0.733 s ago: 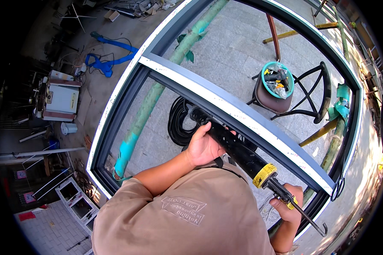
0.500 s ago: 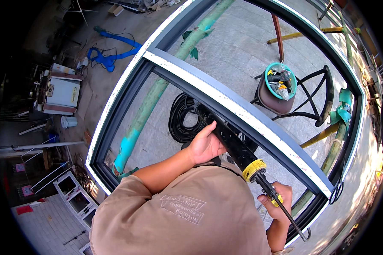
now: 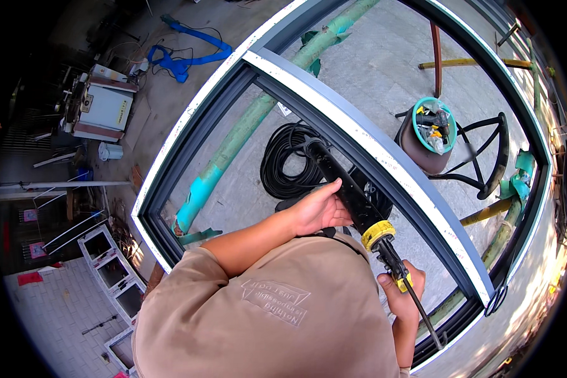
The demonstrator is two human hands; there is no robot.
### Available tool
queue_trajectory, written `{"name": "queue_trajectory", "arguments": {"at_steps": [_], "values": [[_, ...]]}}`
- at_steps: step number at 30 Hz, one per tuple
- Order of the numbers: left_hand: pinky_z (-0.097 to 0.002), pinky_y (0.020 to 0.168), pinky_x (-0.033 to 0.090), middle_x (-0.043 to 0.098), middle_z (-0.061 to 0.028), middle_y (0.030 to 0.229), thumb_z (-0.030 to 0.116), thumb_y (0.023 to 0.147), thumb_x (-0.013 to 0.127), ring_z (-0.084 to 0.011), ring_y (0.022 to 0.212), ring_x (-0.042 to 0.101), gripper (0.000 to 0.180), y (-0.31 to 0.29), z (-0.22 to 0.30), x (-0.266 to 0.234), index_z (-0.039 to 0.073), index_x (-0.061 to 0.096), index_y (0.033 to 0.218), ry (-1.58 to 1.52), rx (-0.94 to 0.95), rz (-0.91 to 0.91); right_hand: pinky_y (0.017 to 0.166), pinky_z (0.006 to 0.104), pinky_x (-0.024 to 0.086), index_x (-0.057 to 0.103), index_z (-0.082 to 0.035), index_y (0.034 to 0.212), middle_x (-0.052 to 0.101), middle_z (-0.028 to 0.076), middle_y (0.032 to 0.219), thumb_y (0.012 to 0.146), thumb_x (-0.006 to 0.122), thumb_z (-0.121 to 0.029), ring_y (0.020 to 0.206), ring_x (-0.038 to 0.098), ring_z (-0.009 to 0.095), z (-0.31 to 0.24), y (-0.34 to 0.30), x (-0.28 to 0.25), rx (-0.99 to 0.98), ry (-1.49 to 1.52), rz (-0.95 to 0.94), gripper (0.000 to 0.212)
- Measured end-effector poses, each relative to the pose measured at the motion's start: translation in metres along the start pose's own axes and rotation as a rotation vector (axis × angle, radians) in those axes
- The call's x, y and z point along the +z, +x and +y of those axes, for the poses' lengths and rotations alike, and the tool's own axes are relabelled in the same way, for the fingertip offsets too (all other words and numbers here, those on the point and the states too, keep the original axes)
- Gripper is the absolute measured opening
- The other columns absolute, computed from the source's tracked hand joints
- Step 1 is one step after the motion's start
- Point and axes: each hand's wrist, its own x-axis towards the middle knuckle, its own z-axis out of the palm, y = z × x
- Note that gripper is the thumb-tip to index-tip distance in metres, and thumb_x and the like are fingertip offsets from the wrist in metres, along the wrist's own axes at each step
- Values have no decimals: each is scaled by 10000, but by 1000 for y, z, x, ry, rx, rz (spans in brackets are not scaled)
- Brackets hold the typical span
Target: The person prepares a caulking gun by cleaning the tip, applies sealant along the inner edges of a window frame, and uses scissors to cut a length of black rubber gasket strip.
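A black caulking gun (image 3: 340,173) with a yellow collar lies slantwise in front of me, nozzle end pointing up and left. My left hand (image 3: 323,209) cradles its barrel from the left side, thumb along it and fingers curling beneath. Around the handle behind the collar, my right hand (image 3: 402,299) is closed; part of its grip is hidden. The gun's thin metal rod (image 3: 426,318) runs back past that hand to a hooked end. The barrel is over the lower opening of a large white and dark grey window frame (image 3: 384,162), beside its crossbar.
Green poles (image 3: 236,138) with teal wrapping pass under the frame. Below the opening lies a coil of black cable (image 3: 272,160). A teal-rimmed bucket (image 3: 417,110) of tools and packets rests on a chair (image 3: 503,151). Blue straps (image 3: 198,61) and a white cabinet (image 3: 104,107) are farther left.
The view has shifted, so the frame and surroundings appear farther right and lower. The caulking gun stays in both hands, its nozzle end a little lower in view.
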Motion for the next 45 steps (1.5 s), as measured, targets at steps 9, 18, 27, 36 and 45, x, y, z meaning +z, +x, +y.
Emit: {"name": "queue_trajectory", "arguments": {"at_steps": [9,18,27,36,45], "values": [[-380,1025,574,731,-160,1305,634,1156,409,-255,1149,724,694,-3,-12,-1,36,631,1430,205,-7,79,561,316,395,658,-5,868,526,-14,640,883,931,-403,617,458,95,35,-12,13,8,84,134,483],[-361,996,577,738,-150,1257,544,1173,455,-216,1096,719,574,-6,-12,6,33,645,1353,434,23,124,625,303,444,708,1,923,625,-2,750,906,911,-233,683,520,105,31,-5,20,62,173,161,311],[-308,908,556,736,-66,1011,186,1147,564,-139,954,700,209,-25,19,26,17,681,1112,868,191,51,591,359,510,706,-52,845,667,81,692,930,893,-310,608,645,208,6,23,10,-29,-84,2,330],[-341,899,573,688,-94,994,141,1102,645,-166,920,693,146,-27,79,99,-4,651,1093,1006,648,-129,599,383,528,720,-54,886,701,118,735,936,881,-353,630,689,296,23,1,21,-67,-58,111,343],[-340,899,546,732,-120,1009,69,1070,652,-204,964,704,113,40,128,143,-28,692,1113,1486,881,-50,592,377,533,725,-50,894,708,128,742,913,900,-310,635,705,305,32,-11,23,2,-66,199,314]]}}
